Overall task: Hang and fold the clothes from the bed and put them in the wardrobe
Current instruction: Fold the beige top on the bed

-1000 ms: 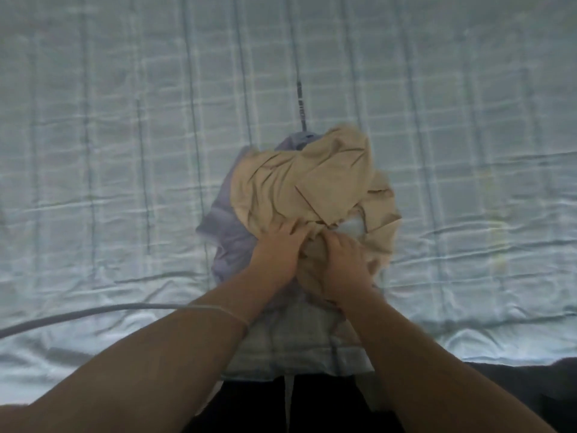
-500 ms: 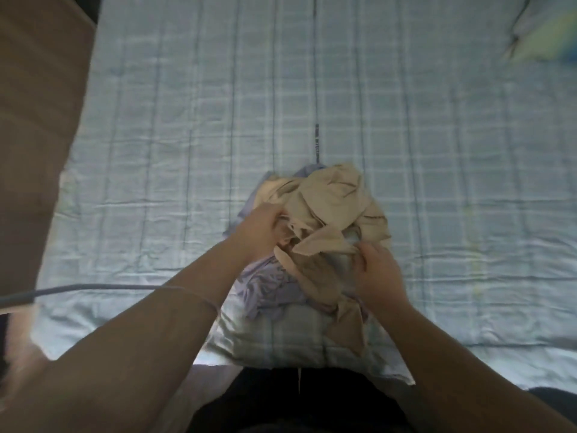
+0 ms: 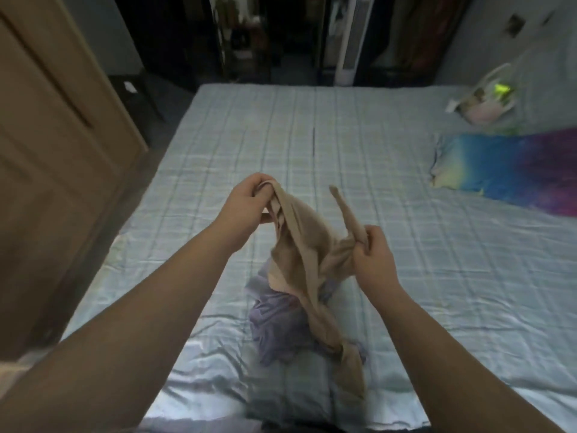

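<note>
Head view. The left hand (image 3: 249,200) and right hand (image 3: 373,256) hold a beige garment (image 3: 299,245) raised above the bed (image 3: 421,292).

The left fingers (image 3: 257,182) are curled round a bunched upper edge of the cloth, with the thumb below it. The right fingers (image 3: 370,237) pinch a narrow strip of the same garment, and the end of that strip stands up past the knuckles. Neither hand is open, and both are closed on fabric.

The hands are apart and the left is held higher, so the cloth between them hangs in loose, twisted folds rather than flat. This grip probably serves to lift the piece, shake it out and find its edges before it is folded or hung.

The garment's lower end trails down to the near part of the bed. There it lies across a crumpled lavender garment (image 3: 274,326) that rests on the checked sheet. The lavender piece is untouched and appears to be waiting its turn.

At the right of the bed lies a pillow in blue and purple (image 3: 515,170), with a pale bag (image 3: 487,101) beyond it near the wall. A wooden door (image 3: 46,151) fills the left edge.

Beyond the far end of the bed is a dark recess with what seem to be hanging clothes (image 3: 409,35), probably the wardrobe. It is well apart from both garments, so the task is judged to be at an early stage.
</note>
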### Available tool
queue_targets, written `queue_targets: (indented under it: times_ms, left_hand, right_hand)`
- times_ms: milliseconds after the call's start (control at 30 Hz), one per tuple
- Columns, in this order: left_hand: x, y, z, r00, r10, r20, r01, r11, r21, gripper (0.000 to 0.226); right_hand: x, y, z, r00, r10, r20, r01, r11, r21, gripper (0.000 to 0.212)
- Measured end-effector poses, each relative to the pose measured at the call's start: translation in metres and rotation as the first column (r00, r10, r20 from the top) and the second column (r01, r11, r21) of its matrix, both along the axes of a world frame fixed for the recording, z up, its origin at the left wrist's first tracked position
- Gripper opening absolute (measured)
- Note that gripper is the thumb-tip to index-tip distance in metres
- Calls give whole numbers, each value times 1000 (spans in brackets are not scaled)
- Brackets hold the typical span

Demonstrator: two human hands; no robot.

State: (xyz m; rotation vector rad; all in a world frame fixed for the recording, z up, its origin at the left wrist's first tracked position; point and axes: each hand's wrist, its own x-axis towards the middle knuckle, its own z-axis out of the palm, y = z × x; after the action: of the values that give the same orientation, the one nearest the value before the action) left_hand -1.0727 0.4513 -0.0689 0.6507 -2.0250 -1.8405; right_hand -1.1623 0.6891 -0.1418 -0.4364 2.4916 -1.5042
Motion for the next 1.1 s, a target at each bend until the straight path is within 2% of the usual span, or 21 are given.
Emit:
queue_targets:
  times_ms: [100, 167, 267, 333, 400, 500, 600, 667, 767, 867, 933, 1000, 1067, 1100]
  left_hand:
    - [22, -2, 47, 996, -43, -74, 43, 999, 2, 21]
    - [37, -1, 74, 993, -74, -91, 71, 997, -35, 19]
    - [56, 1, 107, 990, -102, -99, 95, 993, -74, 19]
    - [67, -1, 122, 991, -88, -97, 78, 992, -103, 14]
    - [78, -4, 135, 992, -81, -96, 66, 987, -146, 10]
    - [99, -18, 143, 989, -105, -108, 85, 981, -175, 14]
    - [124, -40, 139, 985, -105, -134, 80, 980, -180, 22]
    - [140, -58, 129, 989, -91, -120, 77, 990, -115, 32]
    - [155, -82, 104, 999, 17, -37, -18, 999, -40, 41]
    - [160, -98, 76, 981, 144, 132, -119, 976, -184, 46]
    - [162, -107, 58, 937, 123, 326, -22, 955, -296, 75]
    - [164, -112, 40, 865, 38, 500, 138, 940, -311, 97]
    - [161, -107, 21, 816, -13, 578, 247, 912, -327, 97]
    - [158, -101, 12, 826, -39, 563, 258, 913, -315, 90]
  right_hand:
    - [30, -25, 40, 995, 97, -12, -97, 995, -30, 46]
    - [48, -43, 65, 980, 194, -44, -195, 980, -36, 48]
    - [79, -70, 95, 892, 452, -27, -452, 886, -102, 57]
    - [95, -88, 110, 849, 523, -79, -527, 849, -44, 63]
    - [103, -108, 125, 878, 461, -129, -464, 886, 11, 48]
    - [105, -133, 146, 923, 359, -141, -369, 927, -58, 15]
    - [106, -147, 162, 939, 340, -50, -343, 919, -192, 12]
    - [108, -156, 170, 934, 356, -9, -346, 899, -269, 3]
    - [109, -170, 183, 931, 351, 103, -287, 875, -391, 11]
    - [109, -175, 188, 872, 431, 231, -260, 809, -527, 10]
    - [110, -173, 192, 837, 487, 249, -258, 752, -606, 18]
    - [109, -172, 196, 803, 534, 263, -244, 699, -672, 30]
    - [107, -169, 201, 761, 586, 279, -230, 645, -729, 45]
    - [106, -167, 203, 746, 606, 277, -227, 622, -750, 51]
